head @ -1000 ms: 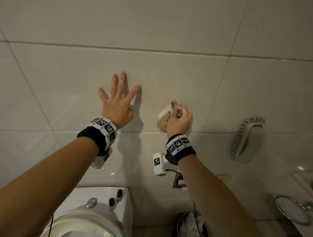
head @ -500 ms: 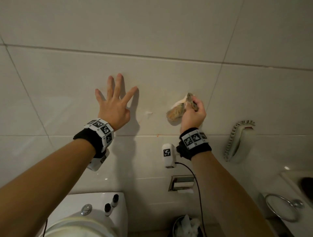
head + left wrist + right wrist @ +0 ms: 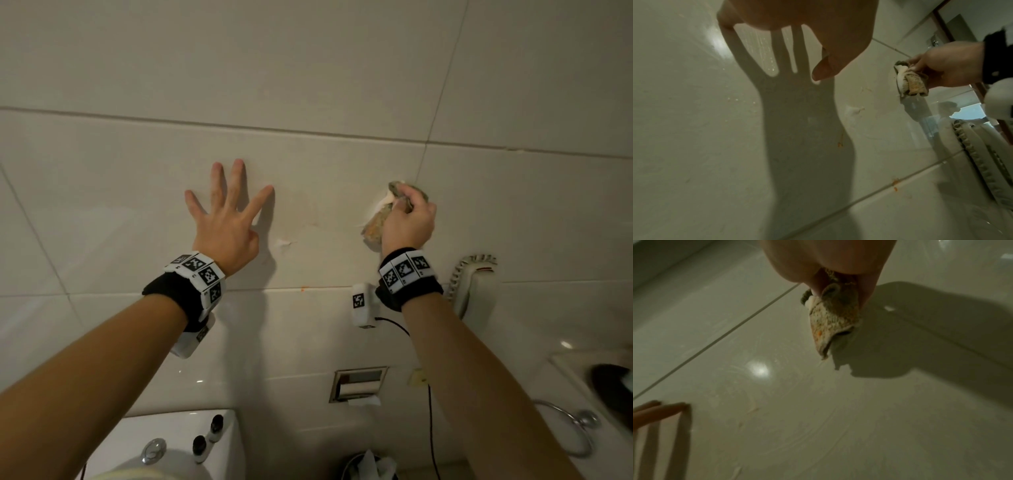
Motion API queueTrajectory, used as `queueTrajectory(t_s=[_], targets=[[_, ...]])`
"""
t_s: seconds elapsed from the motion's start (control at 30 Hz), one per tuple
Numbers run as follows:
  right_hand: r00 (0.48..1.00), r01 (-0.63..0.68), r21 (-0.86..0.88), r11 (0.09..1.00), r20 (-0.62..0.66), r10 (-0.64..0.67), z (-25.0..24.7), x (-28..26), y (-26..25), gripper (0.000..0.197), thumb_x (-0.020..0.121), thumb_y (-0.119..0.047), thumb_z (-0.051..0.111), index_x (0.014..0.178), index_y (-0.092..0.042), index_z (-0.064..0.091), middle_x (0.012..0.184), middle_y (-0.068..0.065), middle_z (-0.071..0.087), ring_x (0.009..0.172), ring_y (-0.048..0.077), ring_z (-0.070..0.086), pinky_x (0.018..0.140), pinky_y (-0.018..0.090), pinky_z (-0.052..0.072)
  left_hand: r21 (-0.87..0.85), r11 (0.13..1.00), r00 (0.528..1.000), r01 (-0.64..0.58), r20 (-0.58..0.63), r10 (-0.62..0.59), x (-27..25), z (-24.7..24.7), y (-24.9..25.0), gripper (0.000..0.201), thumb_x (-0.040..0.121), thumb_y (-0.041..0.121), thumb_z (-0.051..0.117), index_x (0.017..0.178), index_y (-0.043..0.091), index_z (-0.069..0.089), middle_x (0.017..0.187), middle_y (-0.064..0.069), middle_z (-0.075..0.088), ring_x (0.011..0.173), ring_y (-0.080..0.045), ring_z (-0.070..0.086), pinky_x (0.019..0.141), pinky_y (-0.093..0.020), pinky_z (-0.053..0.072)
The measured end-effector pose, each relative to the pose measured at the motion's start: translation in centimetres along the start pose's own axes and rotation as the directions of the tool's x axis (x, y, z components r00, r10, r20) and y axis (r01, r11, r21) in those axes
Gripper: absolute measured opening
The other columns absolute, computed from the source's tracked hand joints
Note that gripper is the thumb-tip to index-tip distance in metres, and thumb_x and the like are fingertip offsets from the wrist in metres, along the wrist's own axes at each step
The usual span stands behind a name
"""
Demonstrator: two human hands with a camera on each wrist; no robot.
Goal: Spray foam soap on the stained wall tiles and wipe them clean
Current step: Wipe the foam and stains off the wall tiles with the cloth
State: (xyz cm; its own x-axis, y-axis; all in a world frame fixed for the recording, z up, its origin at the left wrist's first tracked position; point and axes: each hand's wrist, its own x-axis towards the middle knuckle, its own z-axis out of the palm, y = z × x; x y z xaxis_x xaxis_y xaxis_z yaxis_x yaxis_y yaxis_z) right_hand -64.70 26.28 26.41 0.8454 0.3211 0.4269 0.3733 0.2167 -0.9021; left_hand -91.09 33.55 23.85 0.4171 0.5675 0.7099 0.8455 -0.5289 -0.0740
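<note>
Head view showed the wiping step in hand: the right hand [image 3: 407,222] was clenched around a crumpled, stained beige cleaning cloth [image 3: 375,228] and pressed it against the glossy cream wall tile [image 3: 325,171], close to the vertical grout line. The left hand [image 3: 224,228] lay released, fingers spread and flat against the same tile, apparently bracing the body. Between the two hands a small white dab of foam soap [image 3: 284,243] sat on the tile, and faint smear arcs showed around it in the right wrist view. Small orange stain specks [image 3: 895,184] clung to the horizontal grout line below, with another orange fleck [image 3: 839,144] higher up on the tile, so the job looked only partly done. The next move probably called for sweeping the cloth left over the foam dab, then down to the grout, with firm pressure into the groove.

As for containers, a round waste bin [image 3: 349,466] at the bottom edge held crumpled white paper. A recessed metal tissue holder [image 3: 358,383] in the wall had a white sheet hanging from it. Two small dark-capped bottles [image 3: 207,435] stood on the white toilet cistern [image 3: 137,435]; their contents could not be told.
</note>
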Motion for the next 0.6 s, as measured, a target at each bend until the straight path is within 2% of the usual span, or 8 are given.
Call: queueTrajectory(t_s=[0.17,0.27,0.5,0.6], targets=[[0.997,0.051,-0.007,0.999,0.057,-0.051,2.5,-3.5,0.4,0.026,0.096,-0.005,0.059,0.102,-0.022,0.078,0.113,-0.005,0.05,0.114,0.022,0.057,0.104,0.029,0.047,0.014,1.0,1.0,-0.018,0.002,0.018,-0.8,-0.1,-1.4,0.091,0.067,0.005,0.067,0.149,0.029,0.034,0.165,-0.018,0.004,0.15,-0.044,0.002,0.097,-0.083,0.02],[0.983,0.137,-0.021,0.99,0.13,-0.133,4.4,-6.9,1.2,0.025,0.095,-0.003,0.06,0.103,-0.017,0.079,0.108,-0.006,0.047,0.107,0.026,0.059,0.099,0.029,0.05,0.011,1.0,1.0,-0.011,0.003,0.011,-1.8,-0.2,-2.8,0.091,0.066,0.005,0.066,0.149,0.028,0.036,0.164,-0.019,0.006,0.149,-0.046,0.004,0.098,-0.081,0.021],[0.921,0.292,-0.033,0.956,0.279,-0.272,8.2,-13.5,1.4,0.025,0.092,-0.005,0.062,0.101,-0.019,0.08,0.107,0.009,0.055,0.095,0.032,0.062,0.086,0.038,0.056,-0.005,1.0,0.999,0.015,0.031,-0.014,-4.1,-0.5,-6.5,0.089,0.065,0.004,0.063,0.148,0.025,0.038,0.164,-0.02,0.005,0.149,-0.048,0.004,0.102,-0.078,0.021],[0.887,0.358,-0.037,0.933,0.327,-0.327,9.4,-16.3,1.8,0.025,0.089,-0.006,0.061,0.096,-0.02,0.08,0.104,0.011,0.055,0.091,0.033,0.062,0.08,0.041,0.057,-0.017,0.999,0.998,0.031,0.049,-0.03,-5.1,-0.5,-7.6,0.088,0.066,0.002,0.063,0.147,0.025,0.038,0.164,-0.02,0.005,0.149,-0.046,0.003,0.103,-0.076,0.023]])
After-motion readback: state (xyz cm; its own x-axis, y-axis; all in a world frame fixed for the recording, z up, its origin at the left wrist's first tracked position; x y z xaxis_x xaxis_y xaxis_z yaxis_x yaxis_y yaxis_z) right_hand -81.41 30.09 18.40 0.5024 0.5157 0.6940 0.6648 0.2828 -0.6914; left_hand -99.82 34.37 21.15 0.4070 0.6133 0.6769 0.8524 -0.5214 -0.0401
